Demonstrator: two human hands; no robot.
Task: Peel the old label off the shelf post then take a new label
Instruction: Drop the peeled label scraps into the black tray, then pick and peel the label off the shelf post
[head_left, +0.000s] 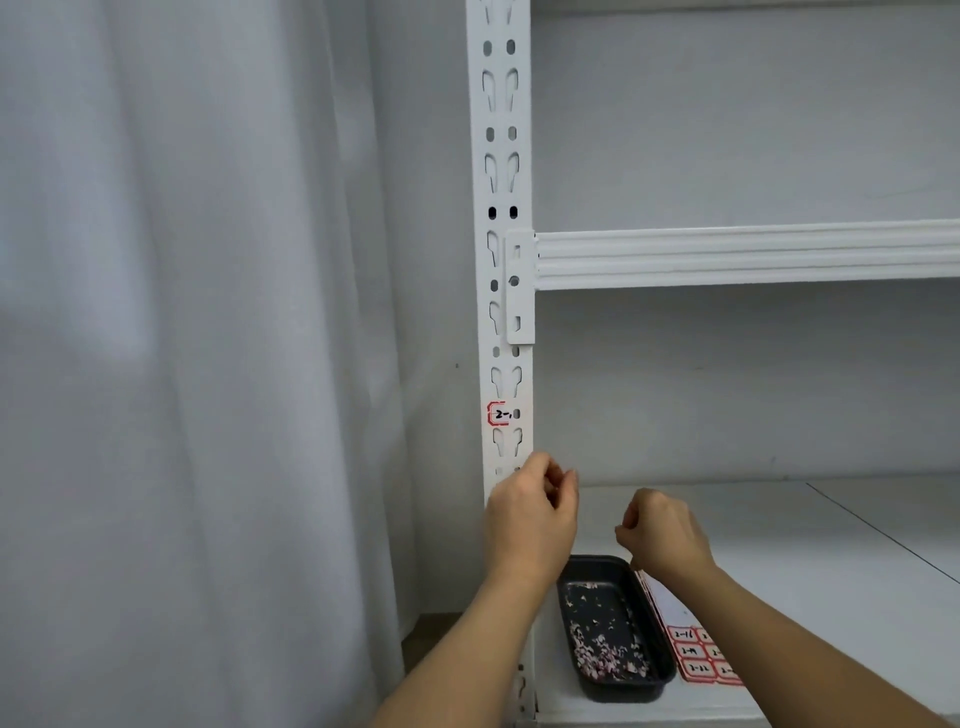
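Observation:
A white slotted shelf post (501, 171) runs up the middle of the view. On it sticks a partly torn red-bordered label (501, 414) with handwriting; its right part is gone. My left hand (530, 512) is just below the label, in front of the post, fingers curled, thumb near fingertips; whether it holds a scrap I cannot tell. My right hand (662, 535) hovers over the shelf with curled fingers pinched together. A sheet of new red-bordered labels (698, 657) lies on the shelf under my right forearm.
A black tray (608, 569) with several label scraps sits on the white shelf board (831, 561) beside the label sheet. A white crossbeam (748, 254) runs right from the post. A grey curtain (182, 338) hangs on the left.

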